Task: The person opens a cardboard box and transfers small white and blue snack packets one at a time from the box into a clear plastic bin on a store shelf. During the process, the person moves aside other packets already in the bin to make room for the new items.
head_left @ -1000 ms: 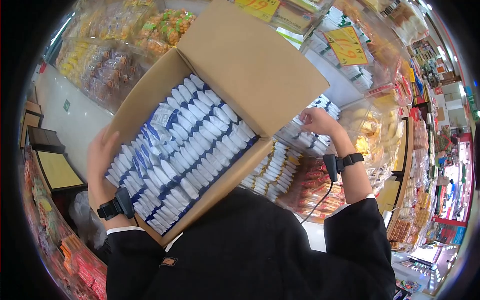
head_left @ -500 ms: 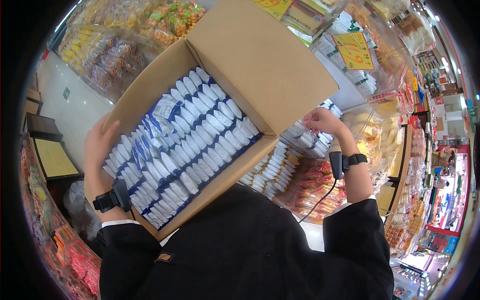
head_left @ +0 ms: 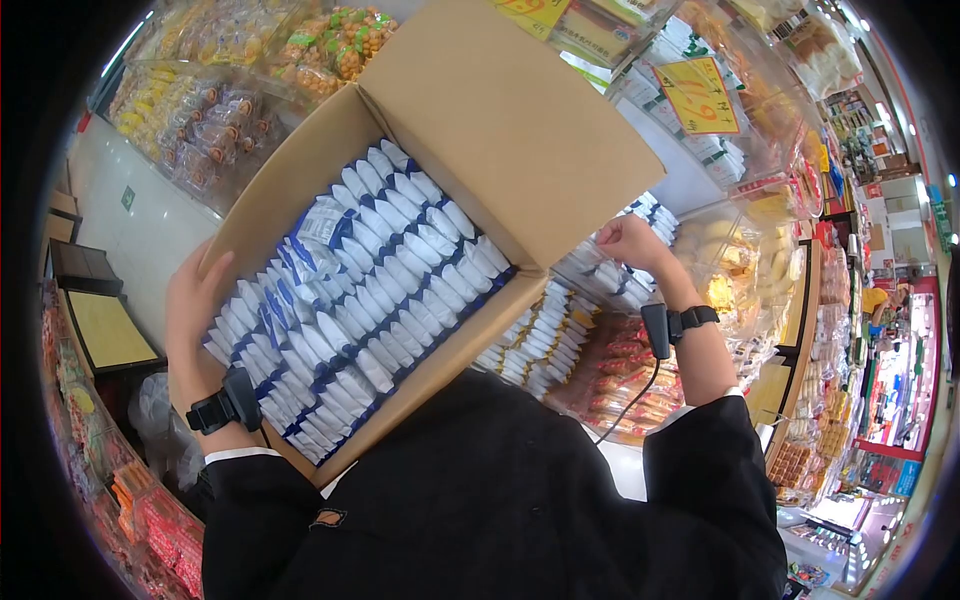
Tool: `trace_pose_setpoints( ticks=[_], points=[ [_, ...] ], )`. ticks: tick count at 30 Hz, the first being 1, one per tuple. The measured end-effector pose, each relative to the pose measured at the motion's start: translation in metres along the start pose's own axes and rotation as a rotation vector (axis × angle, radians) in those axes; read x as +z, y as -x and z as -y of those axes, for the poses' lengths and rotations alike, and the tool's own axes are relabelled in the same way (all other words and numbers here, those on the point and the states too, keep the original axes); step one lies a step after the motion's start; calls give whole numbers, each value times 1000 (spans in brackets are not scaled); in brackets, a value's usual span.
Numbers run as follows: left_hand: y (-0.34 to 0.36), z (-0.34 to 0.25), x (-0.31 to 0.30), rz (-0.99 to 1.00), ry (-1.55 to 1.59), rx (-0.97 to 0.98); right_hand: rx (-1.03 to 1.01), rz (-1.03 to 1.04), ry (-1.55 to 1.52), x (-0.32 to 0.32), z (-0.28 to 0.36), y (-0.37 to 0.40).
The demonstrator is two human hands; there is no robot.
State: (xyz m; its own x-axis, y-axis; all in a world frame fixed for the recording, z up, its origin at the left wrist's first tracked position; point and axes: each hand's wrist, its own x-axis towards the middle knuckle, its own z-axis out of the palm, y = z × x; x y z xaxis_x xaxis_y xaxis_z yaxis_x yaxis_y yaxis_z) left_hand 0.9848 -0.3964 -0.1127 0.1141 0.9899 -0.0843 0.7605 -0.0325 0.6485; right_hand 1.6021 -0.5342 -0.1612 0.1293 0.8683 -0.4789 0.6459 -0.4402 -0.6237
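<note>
An open cardboard box (head_left: pixel 285 175) tilts in front of my chest, packed with rows of small white-and-blue wrapped packets (head_left: pixel 390 290). My left hand (head_left: pixel 195 310) grips the box's left wall, thumb inside over the edge. Past the box's right corner, my right hand (head_left: pixel 637 245) has its fingers drawn together above a display compartment of similar white-and-blue packets (head_left: pixel 655 215). Whether anything is between those fingers is too small to make out. A raised flap (head_left: pixel 530 120) of the box stands beside this hand and hides part of the compartment.
White-and-yellow packets (head_left: pixel 540 335) and red-wrapped snacks (head_left: pixel 625 375) fill compartments below my right arm. Clear bins of bagged snacks (head_left: pixel 215 125) stand beyond the box. A yellow price sign (head_left: pixel 697 95) is at upper right. Tiled floor (head_left: pixel 125 185) shows at left.
The box and both hands sit slightly further left in view. My right hand's fingers look more curled in. My left hand keeps its grip on the box.
</note>
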Motion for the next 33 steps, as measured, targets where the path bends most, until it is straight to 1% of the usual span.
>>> trace_pose_setpoints(
  ticks=[4, 6, 8, 10, 12, 14, 15, 16, 17, 18, 20, 21, 23, 24, 26, 27, 29, 30, 31, 32, 33],
  points=[
    [-5, 6, 2, -3, -41, 3, -37, -7, 11, -1, -1, 5],
    [-1, 10, 1, -16, -42, -25, -104, -144, -171, -7, 19, 22],
    [-1, 5, 2, -13, -53, 12, -263, -573, -156, -16, 42, 38],
    [-2, 3, 1, -4, -65, 13, -461, -1066, -278, -26, 83, 56],
    [-4, 2, 3, 8, -87, 23, -812, -1160, -448, -19, 144, 84],
    [-6, 10, 2, 11, -117, 13, -993, -955, -343, 21, 210, 106],
    [-5, 7, 0, -2, -178, 7, -1177, -830, -2, 41, 225, 99],
    [-3, 3, 1, -18, -239, 0, -1123, -460, 73, 56, 260, 106],
    [-3, 6, 1, -20, -209, 31, -1086, -370, 338, 78, 273, 95],
    [-2, 0, 0, -13, -217, 15, -1030, -276, 604, 99, 279, 83],
    [-3, -2, 1, -3, -167, 9, -886, -192, 791, 135, 270, 61],
    [-2, -8, 1, -10, -175, 11, -893, -199, 785, 143, 270, 51],
    [1, -16, 0, 22, -166, -54, -772, 56, 979, 152, 275, 26],
    [0, -14, -1, 20, -171, -53, -775, 54, 975, 156, 279, 13],
    [0, -9, 4, -26, -219, 16, -813, -66, 891, 163, 286, -16],
    [1, -9, 4, -18, -231, 26, -809, -67, 894, 168, 290, -31],
    [5, -20, 1, 15, -219, 14, -836, 21, 900, 184, 296, -64],
    [5, -23, 2, 55, -213, 5, -855, 13, 917, 196, 294, -74],
    [4, -18, 3, 69, -216, 40, -859, -5, 934, 209, 290, -84],
    [2, -15, 6, 68, -199, 39, -851, -7, 987, 233, 285, -107],
    [1, -11, 9, 73, -181, 46, -849, 26, 1029, 232, 293, -104]
  ],
)
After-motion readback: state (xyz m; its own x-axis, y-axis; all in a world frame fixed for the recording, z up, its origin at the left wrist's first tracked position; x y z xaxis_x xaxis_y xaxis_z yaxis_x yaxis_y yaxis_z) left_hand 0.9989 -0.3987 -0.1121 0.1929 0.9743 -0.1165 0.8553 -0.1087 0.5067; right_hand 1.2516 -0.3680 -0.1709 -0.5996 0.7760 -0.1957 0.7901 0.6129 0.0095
